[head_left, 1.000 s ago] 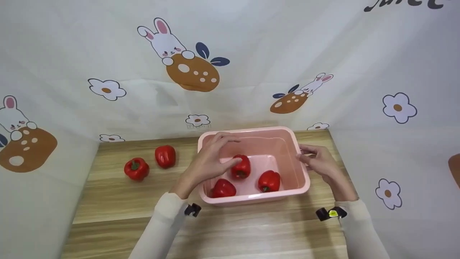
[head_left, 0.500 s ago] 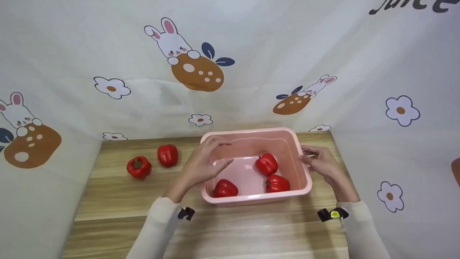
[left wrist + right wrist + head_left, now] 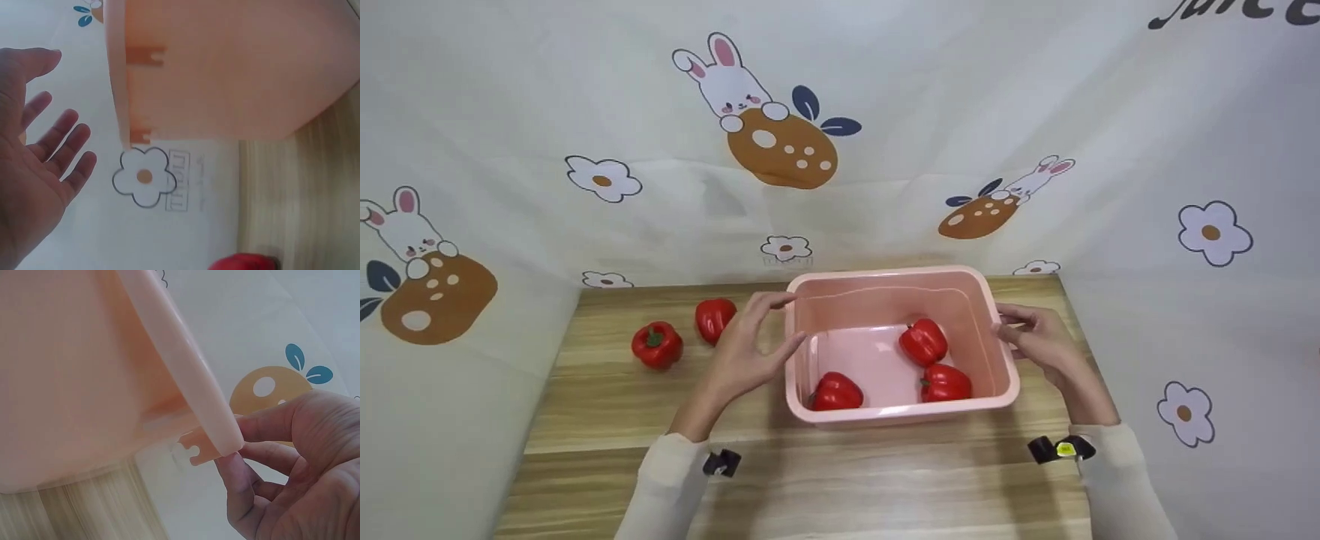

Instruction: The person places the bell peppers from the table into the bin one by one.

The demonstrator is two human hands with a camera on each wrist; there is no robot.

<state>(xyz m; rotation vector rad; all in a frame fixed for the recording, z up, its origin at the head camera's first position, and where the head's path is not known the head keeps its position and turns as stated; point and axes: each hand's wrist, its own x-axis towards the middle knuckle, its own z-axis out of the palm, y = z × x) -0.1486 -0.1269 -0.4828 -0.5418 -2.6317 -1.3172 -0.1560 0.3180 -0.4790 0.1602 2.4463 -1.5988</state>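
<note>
Pinching pink bin (image 3: 885,412) with right hand (image 3: 1042,339), holding zilch in wide-spread left hand (image 3: 746,356), way nearer red pepper (image 3: 712,320) just outside it.

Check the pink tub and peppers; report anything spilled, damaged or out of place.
Nothing stands out. Three red peppers lie inside the pink tub, and two other peppers sit on the wooden table to its left. No spill or damage shows.
</note>
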